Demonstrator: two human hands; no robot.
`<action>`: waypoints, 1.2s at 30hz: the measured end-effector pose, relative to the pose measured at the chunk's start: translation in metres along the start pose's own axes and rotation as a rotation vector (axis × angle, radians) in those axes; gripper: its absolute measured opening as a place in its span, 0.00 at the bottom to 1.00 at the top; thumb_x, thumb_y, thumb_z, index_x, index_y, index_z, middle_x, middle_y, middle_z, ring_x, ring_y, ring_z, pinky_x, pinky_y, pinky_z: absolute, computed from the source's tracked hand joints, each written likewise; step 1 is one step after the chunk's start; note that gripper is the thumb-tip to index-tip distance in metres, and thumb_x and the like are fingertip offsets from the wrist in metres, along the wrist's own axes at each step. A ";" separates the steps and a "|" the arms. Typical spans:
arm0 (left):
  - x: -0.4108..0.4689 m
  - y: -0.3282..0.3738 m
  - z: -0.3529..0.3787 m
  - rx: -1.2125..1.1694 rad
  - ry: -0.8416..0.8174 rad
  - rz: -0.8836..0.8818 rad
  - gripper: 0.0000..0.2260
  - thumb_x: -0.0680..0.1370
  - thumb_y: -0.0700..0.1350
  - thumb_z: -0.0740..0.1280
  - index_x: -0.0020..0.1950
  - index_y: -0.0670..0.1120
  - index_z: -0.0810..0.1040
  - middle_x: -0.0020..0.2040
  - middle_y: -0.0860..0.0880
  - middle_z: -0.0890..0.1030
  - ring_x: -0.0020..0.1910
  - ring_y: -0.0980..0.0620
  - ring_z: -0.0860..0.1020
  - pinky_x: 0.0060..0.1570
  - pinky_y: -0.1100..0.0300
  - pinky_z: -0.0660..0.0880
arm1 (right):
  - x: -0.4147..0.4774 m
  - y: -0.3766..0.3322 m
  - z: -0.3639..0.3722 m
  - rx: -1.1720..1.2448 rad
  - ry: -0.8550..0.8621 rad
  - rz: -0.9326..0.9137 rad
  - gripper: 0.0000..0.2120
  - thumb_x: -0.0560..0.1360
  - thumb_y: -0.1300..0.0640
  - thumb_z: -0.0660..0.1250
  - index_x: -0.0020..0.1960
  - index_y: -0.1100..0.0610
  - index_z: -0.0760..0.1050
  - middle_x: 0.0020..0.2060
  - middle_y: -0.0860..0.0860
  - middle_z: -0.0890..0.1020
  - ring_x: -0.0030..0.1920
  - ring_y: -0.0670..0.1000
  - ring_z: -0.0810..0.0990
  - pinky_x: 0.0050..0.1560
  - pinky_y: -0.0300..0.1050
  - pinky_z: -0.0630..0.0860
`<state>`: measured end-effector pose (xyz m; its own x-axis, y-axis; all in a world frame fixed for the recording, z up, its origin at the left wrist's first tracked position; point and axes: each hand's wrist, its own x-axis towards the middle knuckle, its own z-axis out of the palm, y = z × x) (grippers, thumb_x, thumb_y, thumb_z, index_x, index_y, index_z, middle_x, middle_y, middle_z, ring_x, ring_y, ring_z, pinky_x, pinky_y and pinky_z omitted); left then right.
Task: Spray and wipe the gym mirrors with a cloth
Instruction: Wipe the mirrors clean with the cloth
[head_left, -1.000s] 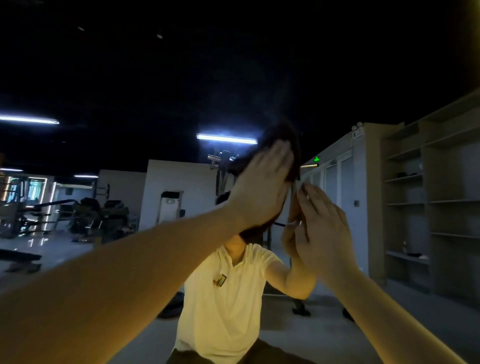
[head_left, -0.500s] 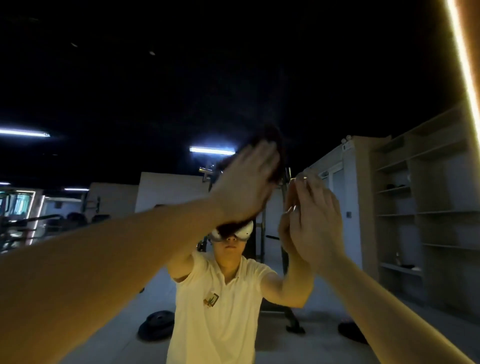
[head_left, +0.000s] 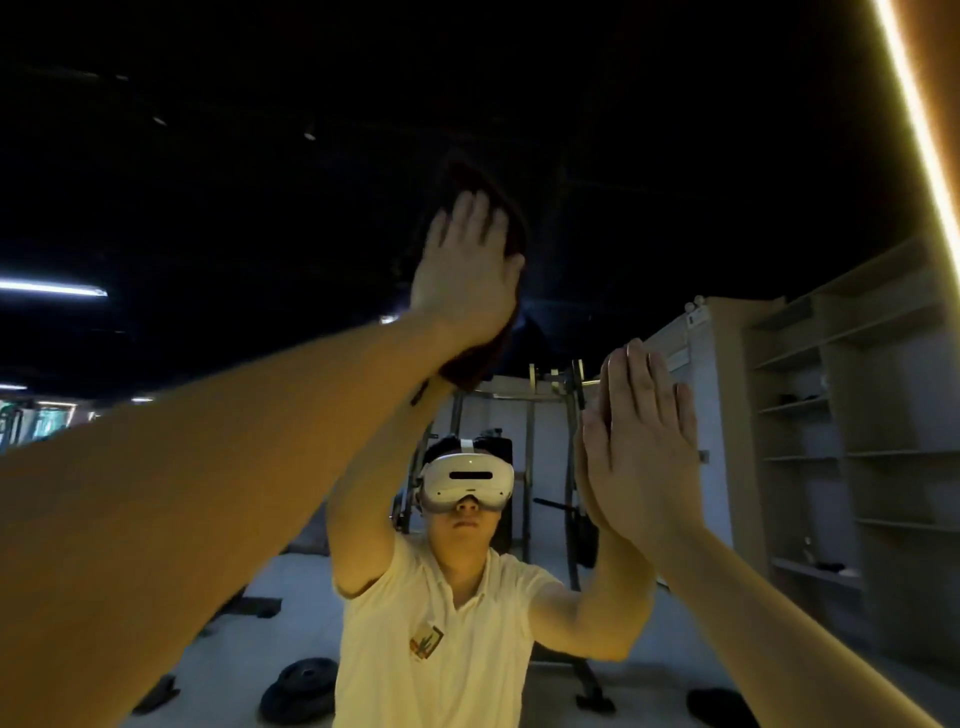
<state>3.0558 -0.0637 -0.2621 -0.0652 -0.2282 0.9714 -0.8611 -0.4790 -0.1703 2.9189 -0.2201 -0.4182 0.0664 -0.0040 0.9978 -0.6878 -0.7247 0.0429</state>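
Our left fingers (head_left: 470, 218) lie straight and close together, flat over a dark cloth (head_left: 475, 358) that the left hand (head_left: 467, 270) presses against the mirror (head_left: 260, 182) in the upper middle of the frame. The cloth's edges show above the fingertips and below the wrist. Right of centre, the right hand (head_left: 641, 452) is flat on the glass too, fingers straight and nearly closed, holding nothing and meeting its own reflection. Both bare forearms run out to the lower corners. In the mirror we see a white headset (head_left: 466, 480) and a pale shirt (head_left: 431, 623) at lower centre, a rack (head_left: 524, 395) behind, weight plates (head_left: 298, 688) on the floor, and shelves (head_left: 841, 415) at the right edge.
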 end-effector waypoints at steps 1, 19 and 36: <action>-0.021 0.014 0.009 -0.020 -0.004 0.090 0.28 0.88 0.56 0.47 0.85 0.44 0.53 0.86 0.42 0.49 0.85 0.45 0.45 0.82 0.48 0.42 | -0.001 0.000 0.000 0.010 0.006 0.001 0.30 0.85 0.45 0.42 0.83 0.57 0.49 0.83 0.55 0.52 0.83 0.55 0.47 0.82 0.61 0.49; -0.099 -0.103 -0.009 0.044 0.028 -0.336 0.29 0.88 0.55 0.46 0.84 0.38 0.55 0.84 0.35 0.52 0.84 0.37 0.49 0.83 0.41 0.49 | -0.031 -0.073 -0.007 0.181 -0.051 -0.097 0.31 0.80 0.51 0.48 0.81 0.58 0.62 0.82 0.55 0.60 0.83 0.57 0.55 0.80 0.63 0.55; -0.253 -0.182 0.002 -0.063 0.015 -0.488 0.32 0.87 0.57 0.46 0.80 0.34 0.64 0.81 0.31 0.60 0.83 0.34 0.56 0.81 0.36 0.54 | -0.097 -0.085 0.005 0.112 0.045 0.031 0.30 0.82 0.52 0.50 0.81 0.64 0.59 0.81 0.62 0.59 0.82 0.62 0.54 0.79 0.66 0.55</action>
<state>3.2301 0.0794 -0.4776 0.3465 0.0224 0.9378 -0.8220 -0.4745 0.3150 2.9744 -0.1618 -0.5191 0.0126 0.0014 0.9999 -0.6041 -0.7969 0.0087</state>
